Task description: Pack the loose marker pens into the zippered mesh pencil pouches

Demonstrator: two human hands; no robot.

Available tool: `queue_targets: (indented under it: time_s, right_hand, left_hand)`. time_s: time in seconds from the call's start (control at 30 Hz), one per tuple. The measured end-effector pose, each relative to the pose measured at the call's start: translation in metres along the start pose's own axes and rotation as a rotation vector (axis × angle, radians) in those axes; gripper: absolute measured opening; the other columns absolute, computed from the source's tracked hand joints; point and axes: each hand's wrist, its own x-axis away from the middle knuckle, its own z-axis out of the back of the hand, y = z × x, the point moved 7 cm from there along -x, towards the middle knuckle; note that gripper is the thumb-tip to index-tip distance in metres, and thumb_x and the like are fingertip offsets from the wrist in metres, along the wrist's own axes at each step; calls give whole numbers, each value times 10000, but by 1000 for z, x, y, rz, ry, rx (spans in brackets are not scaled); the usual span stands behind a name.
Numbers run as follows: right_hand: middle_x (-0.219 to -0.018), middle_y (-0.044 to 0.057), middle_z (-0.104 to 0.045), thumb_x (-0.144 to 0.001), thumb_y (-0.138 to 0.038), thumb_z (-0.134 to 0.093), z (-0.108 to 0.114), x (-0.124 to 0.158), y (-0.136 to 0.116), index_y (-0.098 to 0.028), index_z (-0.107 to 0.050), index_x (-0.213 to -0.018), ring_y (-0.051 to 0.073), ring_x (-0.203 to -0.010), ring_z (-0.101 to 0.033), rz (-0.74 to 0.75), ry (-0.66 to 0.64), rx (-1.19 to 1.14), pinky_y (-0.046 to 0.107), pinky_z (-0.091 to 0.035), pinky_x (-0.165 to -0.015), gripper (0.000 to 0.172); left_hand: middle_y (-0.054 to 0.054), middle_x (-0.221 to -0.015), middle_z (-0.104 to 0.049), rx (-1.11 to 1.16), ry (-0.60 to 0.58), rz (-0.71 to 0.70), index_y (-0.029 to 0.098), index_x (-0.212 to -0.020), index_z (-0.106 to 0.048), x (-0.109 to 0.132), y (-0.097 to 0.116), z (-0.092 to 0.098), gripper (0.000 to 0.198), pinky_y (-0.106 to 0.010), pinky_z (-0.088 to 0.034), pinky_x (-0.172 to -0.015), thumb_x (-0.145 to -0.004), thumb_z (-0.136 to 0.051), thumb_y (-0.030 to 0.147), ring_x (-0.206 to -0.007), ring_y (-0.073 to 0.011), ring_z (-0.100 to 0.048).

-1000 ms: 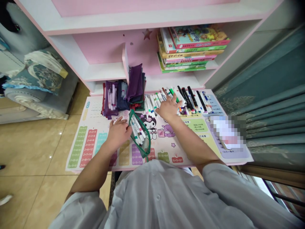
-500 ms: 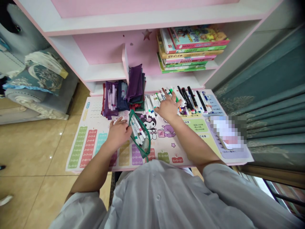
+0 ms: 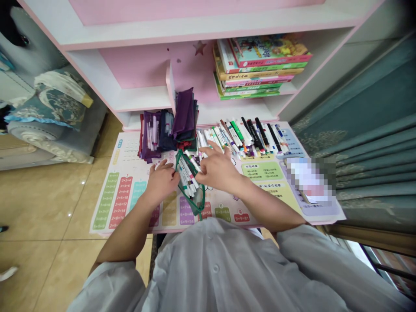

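1. Pink shelf unit (image 3: pixel 182 28) up top, books (image 3: pixel 260 69) stacked on it, and the worktop (image 3: pixel 227 227) below under a printed mat (image 3: pixel 263 171).
2. Loose markers (image 3: pixel 243 138) lined along the mat's back edge.
3. Green-zipped pouch (image 3: pixel 199 203) lying mid-mat, packed with pens.
4. Left hand (image 3: pixel 160 184) curled against its edge, grip unclear.
5. Right hand (image 3: pixel 217 171) open, fingers spread just beside the pouch, holding nothing visible.

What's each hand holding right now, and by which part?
The left hand appears to hold the green-zippered see-through pencil pouch by its left zipper edge. The right hand shows no held object, its fingers spread above the pouch.
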Motion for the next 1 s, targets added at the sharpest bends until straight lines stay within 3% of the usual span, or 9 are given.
queue_targets:
  time_s: [0.17,0.33,0.57,0.8,1.0]
  right_hand:
    - [-1462,140,-508,-741,-267,-606,-24,7,-19,-164,-745,-740,407,-1447,-254,120,-62,31,730,-182,-1097,174]
    - [-1455,171,-505,-782,-276,-571,-43,2,-20,-143,-771,-900,422,-1439,-255,110,15,121,756,-168,-1094,267]
    - [-1442,176,-512,-810,-317,-606,-62,-3,-20,-158,-774,-971,428,-1444,-236,120,-21,165,759,-181,-1095,282]
    - [-1426,166,-533,-804,-307,-625,-59,-8,-14,-164,-777,-893,421,-1419,-296,84,6,104,739,-181,-1104,227]
    - [-1403,138,-559,-796,-248,-603,-40,-16,-4,-182,-731,-769,402,-1399,-341,81,161,-1,716,-245,-1084,146]
  left_hand:
    - [-124,-1321,-648,-12,9,-10,162,-861,-726,0,0,-1,348,-628,-339,-1090,-892,-390,246,-1383,-331,-444]
    - [-115,-1312,-655,-12,27,-7,172,-857,-729,-1,-4,-4,343,-632,-330,-1100,-894,-397,253,-1380,-323,-450]
    - [-123,-1337,-634,-18,69,-15,175,-881,-743,-1,-3,-2,315,-627,-362,-1091,-865,-436,245,-1389,-345,-435]
    - [-140,-1353,-618,-40,99,-32,158,-902,-749,0,-4,-2,316,-616,-389,-1085,-867,-444,237,-1405,-353,-411]
    - [-138,-1358,-615,-31,94,-38,157,-903,-747,-1,-3,-3,315,-613,-398,-1078,-870,-440,220,-1416,-352,-395]
